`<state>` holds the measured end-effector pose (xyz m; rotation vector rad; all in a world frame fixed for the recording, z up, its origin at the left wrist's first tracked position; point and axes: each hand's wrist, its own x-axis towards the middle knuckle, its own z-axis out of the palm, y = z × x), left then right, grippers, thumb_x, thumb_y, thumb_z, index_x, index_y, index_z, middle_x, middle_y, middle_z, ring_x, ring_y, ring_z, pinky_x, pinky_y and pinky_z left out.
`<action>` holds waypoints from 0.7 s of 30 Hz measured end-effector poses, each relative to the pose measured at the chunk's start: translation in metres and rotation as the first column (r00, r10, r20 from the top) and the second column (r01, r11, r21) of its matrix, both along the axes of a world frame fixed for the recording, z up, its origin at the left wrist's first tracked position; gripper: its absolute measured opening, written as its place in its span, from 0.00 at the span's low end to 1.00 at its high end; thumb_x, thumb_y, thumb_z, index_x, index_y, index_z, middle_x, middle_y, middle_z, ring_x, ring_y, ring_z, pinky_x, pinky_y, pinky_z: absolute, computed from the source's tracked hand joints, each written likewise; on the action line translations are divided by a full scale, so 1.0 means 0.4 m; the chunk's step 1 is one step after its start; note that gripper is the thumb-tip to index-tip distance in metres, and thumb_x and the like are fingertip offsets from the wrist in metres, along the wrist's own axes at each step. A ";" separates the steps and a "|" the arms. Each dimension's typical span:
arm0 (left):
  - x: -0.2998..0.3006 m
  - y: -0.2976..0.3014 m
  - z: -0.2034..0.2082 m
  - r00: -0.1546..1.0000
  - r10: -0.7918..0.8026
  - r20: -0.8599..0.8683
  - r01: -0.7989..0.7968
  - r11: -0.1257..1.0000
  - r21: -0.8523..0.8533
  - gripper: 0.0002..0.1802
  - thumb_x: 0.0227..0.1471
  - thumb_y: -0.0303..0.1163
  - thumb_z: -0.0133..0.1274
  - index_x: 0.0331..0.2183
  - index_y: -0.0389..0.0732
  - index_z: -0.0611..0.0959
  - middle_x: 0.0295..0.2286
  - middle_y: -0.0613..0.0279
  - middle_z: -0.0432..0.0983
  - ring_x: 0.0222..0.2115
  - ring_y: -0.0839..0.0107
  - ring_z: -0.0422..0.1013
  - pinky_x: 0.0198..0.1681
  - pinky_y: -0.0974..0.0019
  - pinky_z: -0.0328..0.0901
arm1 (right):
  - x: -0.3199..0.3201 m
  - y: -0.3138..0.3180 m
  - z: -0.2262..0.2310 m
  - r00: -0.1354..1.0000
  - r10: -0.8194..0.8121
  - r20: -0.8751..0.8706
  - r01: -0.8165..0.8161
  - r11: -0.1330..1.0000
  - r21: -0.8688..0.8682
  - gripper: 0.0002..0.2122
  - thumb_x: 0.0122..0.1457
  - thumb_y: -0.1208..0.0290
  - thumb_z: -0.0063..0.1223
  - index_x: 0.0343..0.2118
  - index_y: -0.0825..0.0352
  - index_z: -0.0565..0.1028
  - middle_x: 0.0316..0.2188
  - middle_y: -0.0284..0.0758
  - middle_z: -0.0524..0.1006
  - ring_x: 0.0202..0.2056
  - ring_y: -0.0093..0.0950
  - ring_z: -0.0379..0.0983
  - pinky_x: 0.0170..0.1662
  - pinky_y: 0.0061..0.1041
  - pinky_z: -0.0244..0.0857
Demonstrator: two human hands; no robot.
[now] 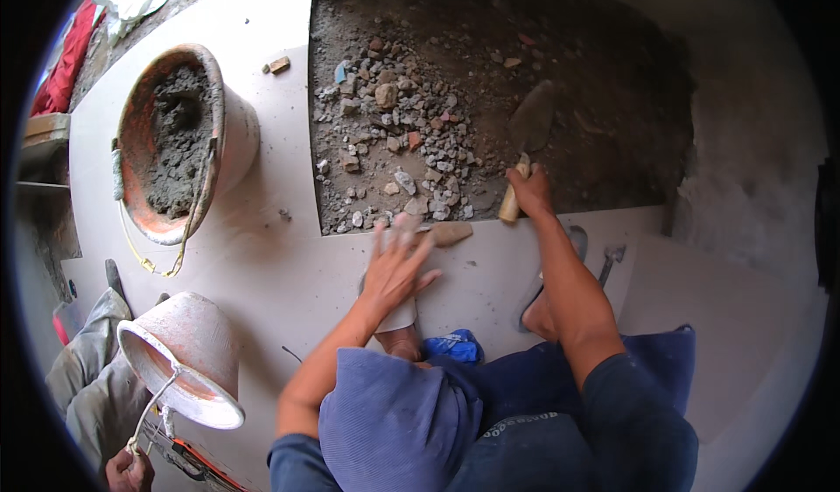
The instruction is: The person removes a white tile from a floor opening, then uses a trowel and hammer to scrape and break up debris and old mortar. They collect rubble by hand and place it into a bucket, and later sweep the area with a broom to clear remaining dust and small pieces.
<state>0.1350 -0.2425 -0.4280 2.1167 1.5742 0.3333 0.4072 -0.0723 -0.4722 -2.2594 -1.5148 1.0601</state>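
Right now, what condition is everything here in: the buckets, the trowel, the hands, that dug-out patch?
Left hand: open, flat on the tile.
Right hand: gripping the trowel, blade on the dirt.
Big bucket: upright, partly full of grey mortar.
Small bucket: tipped, looks empty.
Dug-out patch: untiled, rubble-strewn.

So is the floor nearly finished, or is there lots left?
Pale tiles already cover the floor around the hole. The right hand holds a trowel in the bare patch, which shows only dirt and rubble. The left hand rests on the tile edge. The mortar in the orange bucket is not spread there yet.
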 end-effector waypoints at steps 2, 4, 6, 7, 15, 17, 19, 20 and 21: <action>0.037 0.099 -0.057 0.976 -0.217 0.018 0.218 0.974 -0.055 0.35 0.49 0.56 0.53 0.56 0.53 0.69 0.62 0.55 0.50 0.64 0.53 0.44 0.64 0.40 0.37 | -0.002 -0.005 0.030 0.992 -0.121 -0.025 0.121 0.993 -0.016 0.20 0.49 0.62 0.55 0.39 0.75 0.68 0.32 0.48 0.76 0.36 0.39 0.75 0.42 0.35 0.66; 0.036 0.162 -0.089 0.936 -0.324 -0.137 0.330 0.944 0.027 0.31 0.53 0.49 0.50 0.58 0.55 0.66 0.62 0.58 0.50 0.64 0.56 0.44 0.64 0.40 0.37 | 0.013 -0.028 0.081 0.988 -0.140 -0.068 0.131 0.983 -0.125 0.21 0.50 0.62 0.56 0.41 0.74 0.68 0.33 0.49 0.76 0.37 0.41 0.75 0.42 0.35 0.66; 0.007 0.215 -0.117 0.849 -0.377 -0.371 0.438 0.894 0.094 0.30 0.54 0.45 0.50 0.58 0.54 0.66 0.62 0.57 0.52 0.64 0.56 0.45 0.64 0.39 0.36 | 0.033 -0.058 0.124 0.997 0.045 0.062 -0.044 0.999 -0.017 0.22 0.51 0.61 0.56 0.44 0.72 0.68 0.34 0.50 0.76 0.37 0.44 0.75 0.42 0.36 0.66; -0.011 0.243 -0.132 0.920 -0.247 -0.305 0.302 0.942 0.146 0.30 0.53 0.44 0.52 0.57 0.54 0.65 0.61 0.58 0.52 0.64 0.56 0.45 0.64 0.39 0.36 | 0.039 -0.073 0.137 0.984 0.113 0.140 -0.122 0.991 0.052 0.23 0.52 0.61 0.56 0.45 0.72 0.68 0.35 0.51 0.77 0.38 0.45 0.75 0.42 0.36 0.66; -0.214 0.296 -0.191 0.720 0.611 0.329 -0.670 0.736 0.100 0.40 0.57 0.51 0.47 0.59 0.31 0.58 0.61 0.40 0.48 0.64 0.47 0.43 0.65 0.45 0.37 | -0.054 -0.043 0.089 0.991 0.024 0.133 -0.020 0.999 -0.028 0.24 0.53 0.59 0.53 0.48 0.70 0.66 0.36 0.56 0.76 0.41 0.53 0.73 0.44 0.43 0.65; -0.215 0.308 -0.210 0.797 0.567 0.207 -0.600 0.782 0.168 0.43 0.58 0.54 0.43 0.60 0.29 0.55 0.62 0.40 0.45 0.64 0.47 0.42 0.65 0.48 0.36 | -0.111 -0.028 0.061 0.986 0.016 0.167 -0.014 1.000 -0.011 0.24 0.53 0.60 0.53 0.48 0.70 0.66 0.36 0.56 0.76 0.40 0.54 0.72 0.44 0.44 0.65; -0.196 0.329 -0.229 0.800 0.555 0.228 -0.589 0.799 0.120 0.46 0.59 0.60 0.35 0.61 0.29 0.53 0.63 0.39 0.42 0.65 0.47 0.39 0.65 0.49 0.35 | -0.149 -0.022 0.042 0.969 0.093 0.231 -0.093 0.996 -0.014 0.24 0.53 0.61 0.52 0.49 0.71 0.65 0.35 0.55 0.76 0.39 0.54 0.73 0.43 0.45 0.66; -0.186 0.344 -0.236 0.776 0.570 0.271 -0.613 0.783 0.110 0.46 0.59 0.60 0.35 0.61 0.29 0.52 0.63 0.39 0.41 0.65 0.47 0.38 0.65 0.49 0.35 | -0.159 -0.019 0.040 0.957 0.095 0.275 -0.098 0.995 -0.001 0.24 0.53 0.61 0.52 0.49 0.71 0.65 0.35 0.55 0.76 0.39 0.54 0.73 0.43 0.45 0.66; -0.175 0.363 -0.242 0.738 0.584 0.336 -0.639 0.766 0.072 0.46 0.59 0.60 0.35 0.61 0.29 0.52 0.63 0.40 0.41 0.65 0.48 0.38 0.65 0.49 0.35 | -0.164 -0.017 0.041 0.948 0.112 0.299 -0.116 0.993 -0.003 0.23 0.53 0.62 0.52 0.49 0.71 0.65 0.35 0.55 0.76 0.38 0.54 0.73 0.43 0.45 0.66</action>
